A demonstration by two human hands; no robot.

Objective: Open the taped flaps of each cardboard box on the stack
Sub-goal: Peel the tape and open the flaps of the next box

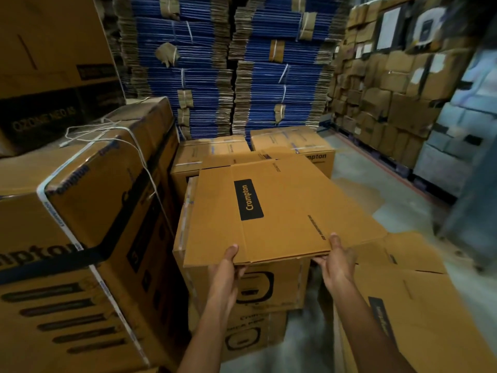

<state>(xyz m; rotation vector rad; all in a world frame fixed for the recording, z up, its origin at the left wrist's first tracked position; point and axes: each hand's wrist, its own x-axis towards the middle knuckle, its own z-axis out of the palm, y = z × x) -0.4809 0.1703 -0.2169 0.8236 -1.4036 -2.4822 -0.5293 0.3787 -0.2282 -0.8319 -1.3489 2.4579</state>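
A flattened brown Crompton carton (279,211) lies tilted across the top of a short stack of cardboard boxes (269,289) in the middle. My left hand (227,265) grips its near edge, thumb on top and fingers underneath. My right hand (337,258) grips the same edge further right, thumb on top. The top of the stacked box under the carton is hidden. Two more taped Crompton boxes (293,145) stand behind the stack.
Tall taped and string-tied boxes (88,219) stand close on the left. Another flattened carton (419,308) lies on the floor at the right. Blue bundles of flat cartons (215,63) fill the back, with shelves of boxes (390,84) at the right. Grey floor (357,168) shows between them.
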